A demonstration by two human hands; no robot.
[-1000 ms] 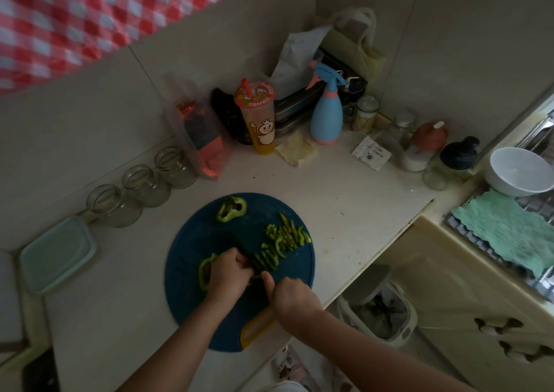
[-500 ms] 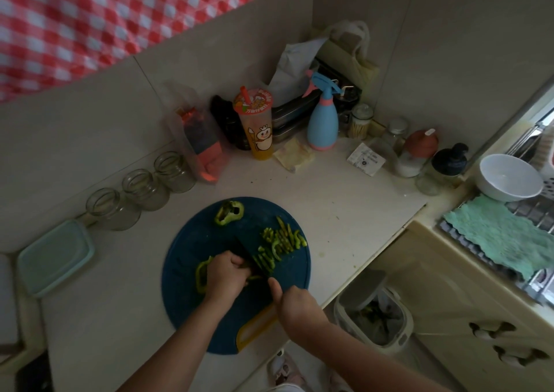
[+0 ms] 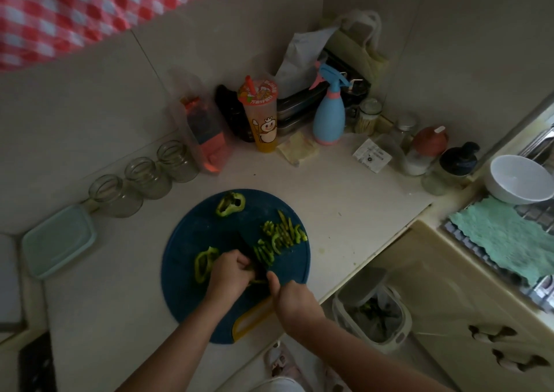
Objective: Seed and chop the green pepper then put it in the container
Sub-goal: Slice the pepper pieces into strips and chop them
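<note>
on the round blue board (image 3: 192,235), the left hand (image 3: 229,274) curls its fingers onto a pepper piece (image 3: 257,281) and the right hand (image 3: 295,300) grips the knife (image 3: 247,249) beside it. cut strips (image 3: 278,238) lie just right of the blade; the lidded container (image 3: 58,240) sits well left of the board.

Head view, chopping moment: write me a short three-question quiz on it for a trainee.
1. True or false: the cut pepper strips lie on the cutting board, not in the teal container.
2. What does the left hand hold down?
3. Which grips the knife? A. left hand B. right hand C. neither
Key: 1 true; 2 a pepper piece at the blade; 3 B.
</note>
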